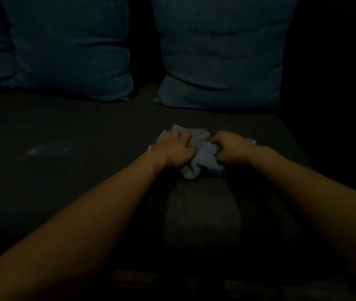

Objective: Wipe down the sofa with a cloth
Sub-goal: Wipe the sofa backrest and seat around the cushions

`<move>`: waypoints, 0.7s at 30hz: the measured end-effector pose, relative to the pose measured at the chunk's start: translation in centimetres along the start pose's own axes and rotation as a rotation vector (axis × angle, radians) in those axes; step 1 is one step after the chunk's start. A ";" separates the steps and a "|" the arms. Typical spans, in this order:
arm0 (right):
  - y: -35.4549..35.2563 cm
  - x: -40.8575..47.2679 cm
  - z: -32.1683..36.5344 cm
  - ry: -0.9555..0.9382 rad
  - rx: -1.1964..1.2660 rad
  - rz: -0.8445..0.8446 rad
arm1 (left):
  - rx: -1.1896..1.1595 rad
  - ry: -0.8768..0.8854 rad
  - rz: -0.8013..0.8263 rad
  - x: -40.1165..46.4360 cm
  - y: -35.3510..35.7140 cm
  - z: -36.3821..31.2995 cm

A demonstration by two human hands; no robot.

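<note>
A crumpled pale cloth (203, 155) lies on the dark sofa seat (64, 181) in dim light. My left hand (173, 148) grips the cloth's left side with curled fingers. My right hand (230, 148) grips its right side the same way. Both hands sit close together, bunching the cloth between them against the seat. Parts of the cloth stick out behind the left hand and beyond the right wrist.
Two blue-grey cushions stand against the sofa back, one at the left (70, 48) and one at the right (220, 51), with a gap between them. Faint pale smears (42, 149) mark the seat at the left. The seat's right edge falls into darkness.
</note>
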State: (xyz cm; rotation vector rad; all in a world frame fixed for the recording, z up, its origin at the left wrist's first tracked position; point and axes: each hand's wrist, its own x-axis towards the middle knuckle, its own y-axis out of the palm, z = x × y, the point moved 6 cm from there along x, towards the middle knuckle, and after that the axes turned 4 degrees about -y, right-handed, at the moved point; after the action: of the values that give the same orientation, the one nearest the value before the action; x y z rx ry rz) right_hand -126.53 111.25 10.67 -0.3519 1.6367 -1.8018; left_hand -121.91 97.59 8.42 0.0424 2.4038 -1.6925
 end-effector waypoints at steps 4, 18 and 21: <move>1.0 -7.0 4.5 -0.131 -0.150 0.235 | 0.057 0.008 0.108 -10.1 1.3 -2.6; -12.8 -6.1 12.6 -0.248 -0.218 -0.167 | -0.183 -0.009 -0.271 -11.9 -14.4 0.3; -15.2 -4.5 13.0 -0.228 -0.074 -0.303 | -0.217 0.020 -0.373 -9.1 -16.6 1.5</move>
State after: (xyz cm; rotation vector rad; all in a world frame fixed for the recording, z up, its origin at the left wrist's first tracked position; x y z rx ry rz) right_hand -119.74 103.81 28.52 -0.8463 1.5539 -1.8396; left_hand -115.04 91.34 25.01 -0.4486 2.7263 -1.5545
